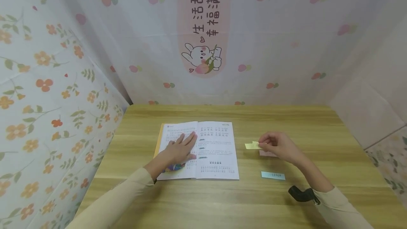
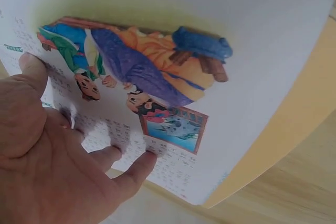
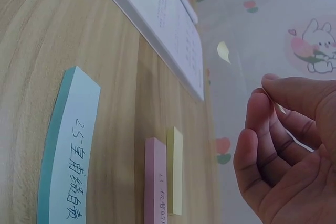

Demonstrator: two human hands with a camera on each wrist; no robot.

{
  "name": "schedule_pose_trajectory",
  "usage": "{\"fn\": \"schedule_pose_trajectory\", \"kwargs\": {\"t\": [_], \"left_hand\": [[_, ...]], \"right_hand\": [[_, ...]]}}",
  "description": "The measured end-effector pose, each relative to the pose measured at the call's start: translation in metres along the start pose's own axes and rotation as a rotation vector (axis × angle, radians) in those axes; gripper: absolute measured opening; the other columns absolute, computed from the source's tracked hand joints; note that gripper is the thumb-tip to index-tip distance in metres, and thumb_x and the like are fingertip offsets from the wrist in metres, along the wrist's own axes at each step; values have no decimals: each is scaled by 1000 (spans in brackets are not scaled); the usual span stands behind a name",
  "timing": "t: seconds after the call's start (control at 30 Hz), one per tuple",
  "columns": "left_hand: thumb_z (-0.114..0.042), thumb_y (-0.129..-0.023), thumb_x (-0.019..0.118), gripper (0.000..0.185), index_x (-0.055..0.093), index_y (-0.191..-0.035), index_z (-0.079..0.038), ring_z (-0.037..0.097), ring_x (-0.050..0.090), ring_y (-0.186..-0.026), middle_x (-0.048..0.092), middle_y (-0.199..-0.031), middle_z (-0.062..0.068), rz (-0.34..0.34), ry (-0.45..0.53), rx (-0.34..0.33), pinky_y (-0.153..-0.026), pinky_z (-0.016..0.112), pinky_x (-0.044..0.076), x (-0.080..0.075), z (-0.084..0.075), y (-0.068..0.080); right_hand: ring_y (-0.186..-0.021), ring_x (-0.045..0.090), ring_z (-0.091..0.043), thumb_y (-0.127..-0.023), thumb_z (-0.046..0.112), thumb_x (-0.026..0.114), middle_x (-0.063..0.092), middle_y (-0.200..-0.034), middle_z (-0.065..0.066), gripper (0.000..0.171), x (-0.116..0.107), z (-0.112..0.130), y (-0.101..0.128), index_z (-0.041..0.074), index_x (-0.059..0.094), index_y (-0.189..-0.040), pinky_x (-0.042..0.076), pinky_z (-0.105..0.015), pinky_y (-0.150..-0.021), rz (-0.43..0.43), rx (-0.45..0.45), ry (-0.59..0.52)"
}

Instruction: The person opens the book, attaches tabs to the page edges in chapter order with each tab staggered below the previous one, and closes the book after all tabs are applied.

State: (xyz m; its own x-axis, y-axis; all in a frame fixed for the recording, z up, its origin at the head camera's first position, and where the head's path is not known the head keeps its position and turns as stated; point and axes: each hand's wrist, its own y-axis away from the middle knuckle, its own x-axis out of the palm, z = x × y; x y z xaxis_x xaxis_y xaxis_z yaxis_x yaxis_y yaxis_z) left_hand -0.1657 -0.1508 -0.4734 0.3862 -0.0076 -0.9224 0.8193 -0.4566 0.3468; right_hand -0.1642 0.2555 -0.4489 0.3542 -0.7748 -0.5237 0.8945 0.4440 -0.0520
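Note:
An open book (image 1: 217,151) lies on the table, printed text on both pages and a coloured illustration (image 2: 131,66) on the left one. My left hand (image 1: 178,150) rests on its left page near the fold, fingers spread. To the right of the book, my right hand (image 1: 276,145) pinches a pale yellow sticky note (image 1: 256,144) between thumb and index finger. Below that hand, the yellow sticky pad (image 3: 175,169) lies beside a pink sticky pad (image 3: 156,177) with handwriting, partly hidden by the hand in the head view.
Nearer me lies a light blue sticky pad (image 1: 273,175) with handwriting. The wooden table (image 1: 203,204) ends at a patterned curtain (image 1: 143,45) behind, with a floral cloth (image 1: 41,98) along the left. A black strap (image 1: 301,194) juts out from the right wrist.

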Motion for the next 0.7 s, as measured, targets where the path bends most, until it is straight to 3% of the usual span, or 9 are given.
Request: {"fn": "schedule_pose_trajectory", "kwargs": {"t": [0.37, 0.7], "left_hand": [[-51, -104, 47, 82, 7, -164, -12, 44, 6, -150, -2, -169, 4, -5, 8, 10, -107, 70, 27, 9, 5, -4], [-53, -104, 47, 82, 9, -164, -11, 43, 7, -150, 2, -170, 5, -59, 26, 63, -105, 70, 29, 9, 12, 0]], "right_hand": [[-81, 67, -27, -93, 8, 75, 69, -92, -11, 12, 1, 4, -1, 2, 71, -103, 56, -30, -70, 18, 18, 9], [-82, 66, -35, -95, 8, 73, 67, -94, -19, 15, 2, 4, 1, -1, 69, -106, 57, -34, -68, 42, 40, -27]]}}
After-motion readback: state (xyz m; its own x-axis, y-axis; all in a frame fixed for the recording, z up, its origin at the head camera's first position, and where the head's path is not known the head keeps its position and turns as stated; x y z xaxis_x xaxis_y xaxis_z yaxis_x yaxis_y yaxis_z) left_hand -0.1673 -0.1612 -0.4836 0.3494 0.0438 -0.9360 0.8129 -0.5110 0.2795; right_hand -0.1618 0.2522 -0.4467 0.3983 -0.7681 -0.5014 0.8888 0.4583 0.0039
